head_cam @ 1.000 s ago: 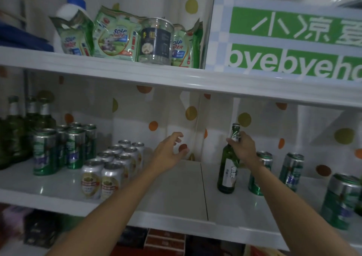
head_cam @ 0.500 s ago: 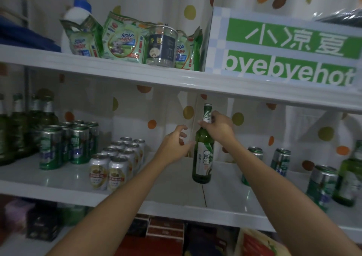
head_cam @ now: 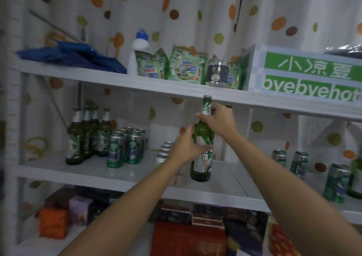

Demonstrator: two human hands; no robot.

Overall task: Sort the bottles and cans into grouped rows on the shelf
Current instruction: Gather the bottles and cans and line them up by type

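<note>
Fingers of both hands grip the green bottle (head_cam: 201, 153): right hand (head_cam: 219, 119) at neck, left hand (head_cam: 185, 148) around body.

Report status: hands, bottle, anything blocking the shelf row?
Right hand on neck, left hand on body of green bottle. Bottle upright above middle shelf. Silver cans partly hidden behind left hand.

Two bare forearms come in from the bottom edge, one from about 7 o'clock and one from about 5 o'clock. No sleeve shows on either; both are uncovered right to the frame's edge. The left hand (head_cam: 183, 148) and right hand (head_cam: 220, 119) are bare too, with no glove, ring, watch or band visible. The fingers are slim, the nails short and plain. The picture is slightly blurred, so finer marks cannot be made out.
</note>
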